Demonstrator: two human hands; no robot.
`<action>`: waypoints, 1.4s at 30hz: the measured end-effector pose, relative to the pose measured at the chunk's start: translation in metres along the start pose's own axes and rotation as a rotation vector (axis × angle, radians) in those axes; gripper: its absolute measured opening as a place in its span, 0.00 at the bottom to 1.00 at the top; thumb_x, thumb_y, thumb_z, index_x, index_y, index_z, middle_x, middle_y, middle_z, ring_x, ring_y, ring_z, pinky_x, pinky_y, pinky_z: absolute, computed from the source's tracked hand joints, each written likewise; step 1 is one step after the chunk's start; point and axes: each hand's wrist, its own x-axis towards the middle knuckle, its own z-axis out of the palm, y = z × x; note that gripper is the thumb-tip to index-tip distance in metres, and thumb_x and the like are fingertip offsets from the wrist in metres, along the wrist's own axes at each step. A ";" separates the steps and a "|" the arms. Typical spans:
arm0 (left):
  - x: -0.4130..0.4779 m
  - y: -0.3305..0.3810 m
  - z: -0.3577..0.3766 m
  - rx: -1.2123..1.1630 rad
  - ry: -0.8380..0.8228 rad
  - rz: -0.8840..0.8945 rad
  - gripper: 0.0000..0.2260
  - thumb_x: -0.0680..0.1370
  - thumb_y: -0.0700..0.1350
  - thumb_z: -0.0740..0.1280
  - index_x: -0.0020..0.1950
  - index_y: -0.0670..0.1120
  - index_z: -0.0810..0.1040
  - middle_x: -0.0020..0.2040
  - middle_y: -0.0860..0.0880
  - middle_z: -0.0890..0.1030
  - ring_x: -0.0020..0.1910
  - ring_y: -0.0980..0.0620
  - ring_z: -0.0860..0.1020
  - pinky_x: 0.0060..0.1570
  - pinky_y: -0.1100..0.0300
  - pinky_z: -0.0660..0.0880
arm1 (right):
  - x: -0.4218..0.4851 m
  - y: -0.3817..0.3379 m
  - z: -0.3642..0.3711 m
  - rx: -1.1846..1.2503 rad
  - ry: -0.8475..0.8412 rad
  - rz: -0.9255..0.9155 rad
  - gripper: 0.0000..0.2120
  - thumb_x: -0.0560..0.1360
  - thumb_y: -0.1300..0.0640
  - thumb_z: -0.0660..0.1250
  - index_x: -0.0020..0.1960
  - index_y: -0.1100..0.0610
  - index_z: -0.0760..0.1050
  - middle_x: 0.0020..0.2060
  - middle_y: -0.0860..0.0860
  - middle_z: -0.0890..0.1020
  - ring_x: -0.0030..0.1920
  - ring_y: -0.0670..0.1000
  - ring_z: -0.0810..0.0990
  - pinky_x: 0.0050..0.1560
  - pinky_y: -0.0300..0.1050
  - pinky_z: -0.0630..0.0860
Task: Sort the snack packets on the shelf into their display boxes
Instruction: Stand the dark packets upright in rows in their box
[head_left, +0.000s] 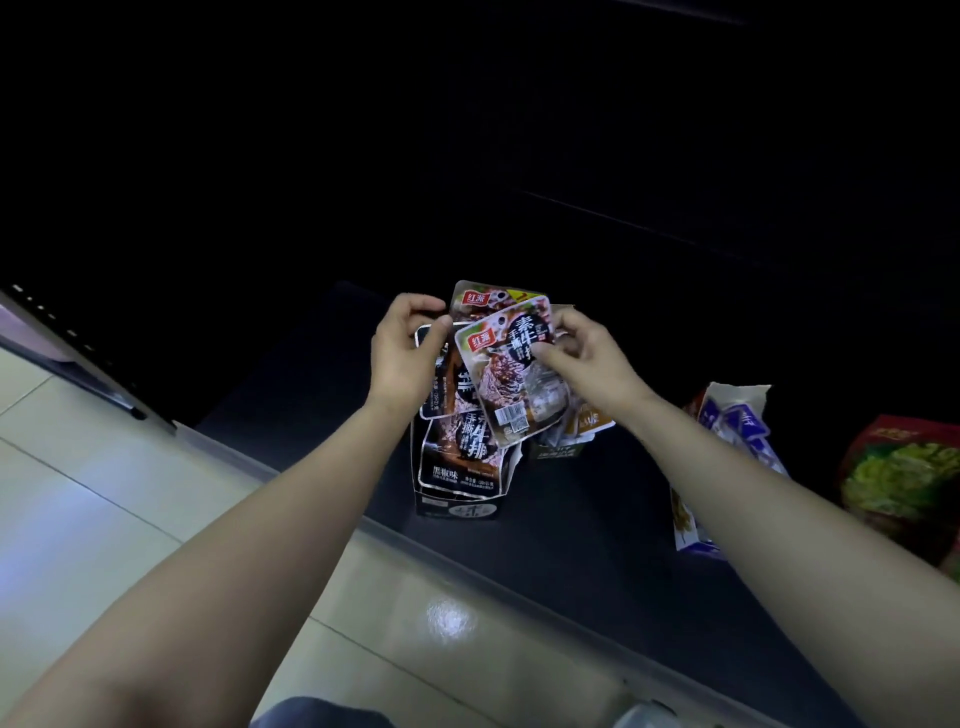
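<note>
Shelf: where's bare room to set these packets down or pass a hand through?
The shelf is bare left of the black box, and along the front between it and the blue box. Crowded: just right of the black box, where a small box sits under the held packets, and far right, blue box beside red bag.

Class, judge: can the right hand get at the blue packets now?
Probably not yet: the right hand pinches a steak-print snack packet, so its grip is taken, though the blue packets lie uncovered nearby.
</note>
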 end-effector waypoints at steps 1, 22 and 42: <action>-0.001 0.000 0.001 -0.059 -0.002 -0.056 0.05 0.79 0.43 0.68 0.51 0.52 0.75 0.41 0.49 0.81 0.44 0.49 0.83 0.47 0.46 0.80 | 0.001 -0.001 0.002 -0.004 0.012 0.006 0.13 0.74 0.44 0.66 0.49 0.52 0.69 0.40 0.70 0.74 0.37 0.60 0.73 0.44 0.53 0.72; -0.012 0.001 -0.022 -0.240 -0.036 -0.189 0.08 0.77 0.32 0.68 0.52 0.43 0.79 0.38 0.50 0.85 0.36 0.52 0.84 0.36 0.59 0.80 | -0.002 -0.010 -0.012 0.210 0.509 0.035 0.10 0.75 0.65 0.64 0.41 0.55 0.65 0.31 0.49 0.70 0.29 0.47 0.65 0.31 0.43 0.63; -0.016 0.007 -0.032 -0.071 -0.540 -0.334 0.08 0.79 0.44 0.66 0.51 0.42 0.82 0.45 0.44 0.84 0.45 0.49 0.82 0.50 0.55 0.78 | -0.004 0.000 -0.007 0.179 0.083 0.242 0.09 0.80 0.58 0.64 0.60 0.53 0.72 0.47 0.59 0.81 0.48 0.53 0.81 0.45 0.43 0.78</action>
